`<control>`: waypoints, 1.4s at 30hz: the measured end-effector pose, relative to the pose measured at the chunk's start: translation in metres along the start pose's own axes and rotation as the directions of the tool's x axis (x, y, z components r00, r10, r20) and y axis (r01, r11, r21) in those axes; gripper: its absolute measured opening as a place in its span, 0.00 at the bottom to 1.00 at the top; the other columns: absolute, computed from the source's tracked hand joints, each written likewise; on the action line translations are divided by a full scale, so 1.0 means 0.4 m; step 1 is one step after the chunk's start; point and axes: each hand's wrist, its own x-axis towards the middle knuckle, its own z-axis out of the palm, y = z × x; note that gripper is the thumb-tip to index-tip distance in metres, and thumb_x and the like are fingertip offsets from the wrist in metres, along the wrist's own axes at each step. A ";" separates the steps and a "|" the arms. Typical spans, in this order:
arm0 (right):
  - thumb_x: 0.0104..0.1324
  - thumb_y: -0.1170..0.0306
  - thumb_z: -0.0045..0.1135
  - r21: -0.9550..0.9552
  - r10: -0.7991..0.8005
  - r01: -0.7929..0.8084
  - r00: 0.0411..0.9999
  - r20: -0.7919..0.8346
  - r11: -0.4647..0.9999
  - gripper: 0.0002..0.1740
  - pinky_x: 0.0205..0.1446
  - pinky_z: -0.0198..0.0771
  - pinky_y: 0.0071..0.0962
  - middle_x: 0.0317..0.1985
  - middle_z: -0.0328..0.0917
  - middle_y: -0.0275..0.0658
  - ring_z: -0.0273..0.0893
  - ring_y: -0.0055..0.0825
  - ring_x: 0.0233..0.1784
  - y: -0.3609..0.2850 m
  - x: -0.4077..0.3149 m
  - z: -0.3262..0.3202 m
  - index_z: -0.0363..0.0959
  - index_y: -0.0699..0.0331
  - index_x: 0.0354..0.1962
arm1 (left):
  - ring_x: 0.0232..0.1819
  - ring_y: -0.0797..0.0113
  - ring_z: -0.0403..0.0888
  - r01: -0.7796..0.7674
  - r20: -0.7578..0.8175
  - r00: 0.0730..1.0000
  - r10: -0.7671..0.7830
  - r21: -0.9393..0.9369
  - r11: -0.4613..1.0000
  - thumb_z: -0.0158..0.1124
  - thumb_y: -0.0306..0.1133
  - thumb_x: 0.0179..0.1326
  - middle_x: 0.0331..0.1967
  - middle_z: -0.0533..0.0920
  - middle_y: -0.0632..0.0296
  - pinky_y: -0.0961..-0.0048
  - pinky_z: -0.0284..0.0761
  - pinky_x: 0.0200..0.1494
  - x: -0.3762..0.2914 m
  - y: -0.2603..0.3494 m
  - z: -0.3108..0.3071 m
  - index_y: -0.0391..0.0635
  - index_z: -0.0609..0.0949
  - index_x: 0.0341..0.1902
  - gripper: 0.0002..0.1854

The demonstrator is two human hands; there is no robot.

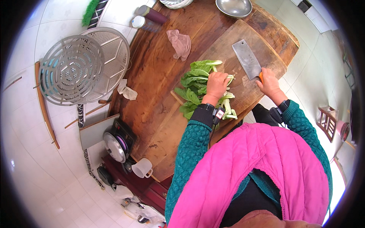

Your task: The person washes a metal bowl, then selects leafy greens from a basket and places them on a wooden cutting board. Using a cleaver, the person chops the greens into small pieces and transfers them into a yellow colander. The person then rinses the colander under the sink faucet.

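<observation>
Leafy greens with pale stalks [196, 77] lie in a heap across the left part of a wooden cutting board [222, 48]. My left hand [216, 85] rests on the heap, its fingers curled around some of the stalks. To the right, a cleaver [246, 59] lies against the board, its broad blade pointing away from me. My right hand [268, 82] is closed on the cleaver's orange handle, most of which the fingers hide. Between blade and greens there is a gap of bare board. Several cut stalk ends stick out beside my left wrist.
A metal bowl [234, 7] and stacked plates [176, 2] stand at the table's far edge, near two bottles [146, 24]. A crumpled pink cloth [179, 44] lies beyond the greens. An electric cooker with a lid [115, 146] and a plastic cup [142, 168] are at left.
</observation>
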 end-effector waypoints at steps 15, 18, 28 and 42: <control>0.57 0.70 0.56 0.536 -0.061 0.027 0.997 0.046 0.844 0.20 0.41 0.75 0.46 0.28 0.78 0.57 0.79 0.57 0.35 -0.114 -0.044 -0.002 0.71 0.69 0.47 | 0.44 0.50 0.75 -0.066 -0.119 0.990 0.081 0.122 0.990 0.71 0.34 0.55 0.37 0.77 0.55 0.55 0.72 0.48 -0.014 0.025 0.033 0.45 0.83 0.45 0.14; 0.59 0.71 0.54 0.408 -0.131 0.084 0.987 0.091 0.909 0.13 0.40 0.72 0.52 0.30 0.76 0.59 0.77 0.61 0.36 -0.148 -0.074 0.023 0.66 0.68 0.39 | 0.44 0.49 0.75 -0.018 -0.119 0.992 0.033 0.120 0.993 0.71 0.35 0.56 0.36 0.78 0.55 0.56 0.73 0.48 -0.011 0.020 0.044 0.44 0.84 0.45 0.14; 0.59 0.72 0.54 0.289 -0.199 0.164 0.975 0.095 0.943 0.17 0.40 0.73 0.53 0.32 0.77 0.59 0.77 0.62 0.36 -0.164 -0.093 0.080 0.63 0.71 0.44 | 0.45 0.49 0.77 0.059 -0.120 0.992 -0.047 0.096 0.994 0.72 0.35 0.55 0.36 0.80 0.54 0.56 0.75 0.47 -0.011 0.018 0.056 0.43 0.86 0.40 0.11; 0.61 0.72 0.52 0.301 0.089 -0.121 0.989 0.118 0.946 0.15 0.44 0.75 0.57 0.30 0.78 0.64 0.79 0.65 0.38 -0.238 -0.060 0.144 0.63 0.73 0.43 | 0.40 0.51 0.77 -0.055 -0.093 0.993 0.071 0.172 0.984 0.75 0.39 0.50 0.33 0.79 0.57 0.56 0.73 0.46 -0.011 0.015 0.046 0.43 0.87 0.43 0.18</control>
